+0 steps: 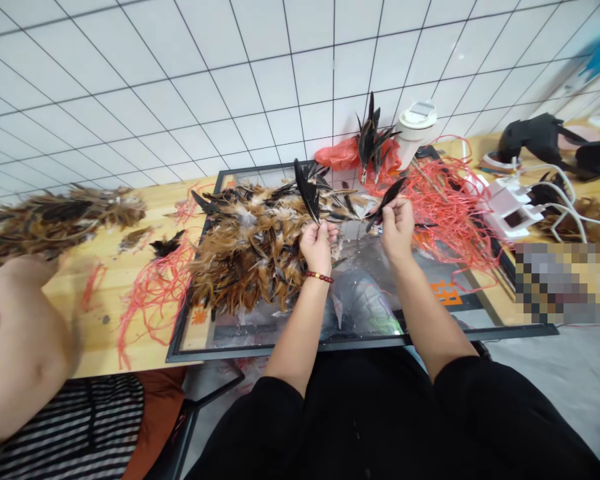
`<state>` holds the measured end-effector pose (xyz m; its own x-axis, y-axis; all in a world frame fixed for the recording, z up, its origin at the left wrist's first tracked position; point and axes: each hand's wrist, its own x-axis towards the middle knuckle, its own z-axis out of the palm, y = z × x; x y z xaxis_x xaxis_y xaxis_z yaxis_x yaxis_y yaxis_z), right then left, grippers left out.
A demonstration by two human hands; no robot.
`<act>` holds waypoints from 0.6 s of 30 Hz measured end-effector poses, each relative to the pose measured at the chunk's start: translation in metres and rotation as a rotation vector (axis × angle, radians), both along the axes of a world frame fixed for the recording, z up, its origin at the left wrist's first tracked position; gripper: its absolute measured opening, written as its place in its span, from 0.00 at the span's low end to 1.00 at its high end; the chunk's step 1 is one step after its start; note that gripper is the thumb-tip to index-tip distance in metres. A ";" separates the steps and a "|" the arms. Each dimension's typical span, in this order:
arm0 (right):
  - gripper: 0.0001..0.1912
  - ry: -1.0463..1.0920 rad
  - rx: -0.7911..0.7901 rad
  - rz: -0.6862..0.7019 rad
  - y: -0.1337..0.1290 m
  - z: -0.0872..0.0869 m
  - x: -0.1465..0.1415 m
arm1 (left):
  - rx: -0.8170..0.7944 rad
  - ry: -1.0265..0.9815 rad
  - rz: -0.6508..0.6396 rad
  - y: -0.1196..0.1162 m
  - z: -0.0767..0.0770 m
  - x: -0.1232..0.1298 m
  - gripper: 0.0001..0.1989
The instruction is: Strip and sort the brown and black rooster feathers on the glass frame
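Note:
My left hand (pixel 319 245), with a red bead bracelet at its wrist, pinches the base of a black feather (pixel 307 192) that stands upright. To its right, my right hand (pixel 397 220) is closed on another black feather (pixel 391 195), which tilts up to the right. Both hands are above a black-framed glass panel (pixel 353 247). A large pile of brown and black feathers (pixel 253 257) covers the panel's left part, beside my left hand. Behind my hands, black feathers (pixel 371 140) stand against a red plastic bag (pixel 337 157).
Red strings (pixel 450 207) are heaped on the right, more strings (pixel 157 287) on the left. A white cylindrical container (pixel 414 130) stands by the tiled wall. White adapters (pixel 513 210) with cables lie right. At left, another person's arm (pixel 25 340) is near a feather pile (pixel 65 213).

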<state>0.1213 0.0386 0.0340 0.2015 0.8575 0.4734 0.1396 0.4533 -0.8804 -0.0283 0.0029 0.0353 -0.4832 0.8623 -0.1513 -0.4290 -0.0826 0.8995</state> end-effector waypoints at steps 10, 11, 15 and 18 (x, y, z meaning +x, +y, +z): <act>0.24 0.374 -0.121 0.099 0.015 0.000 0.008 | 0.041 0.254 -0.169 -0.001 -0.012 0.003 0.06; 0.24 0.374 -0.117 0.096 0.014 0.000 0.008 | 0.032 0.228 -0.215 -0.002 -0.012 0.004 0.06; 0.23 0.335 -0.103 0.130 0.012 0.002 0.004 | -0.043 0.196 -0.431 -0.007 -0.008 0.009 0.09; 0.22 0.340 -0.095 0.131 0.013 -0.002 0.004 | -0.080 0.246 -0.579 -0.010 -0.006 0.008 0.12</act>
<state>0.1252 0.0520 0.0325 0.2196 0.9231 0.3157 -0.2219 0.3624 -0.9052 -0.0208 -0.0071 0.0292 0.0297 0.9850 -0.1697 -0.1638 0.1723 0.9713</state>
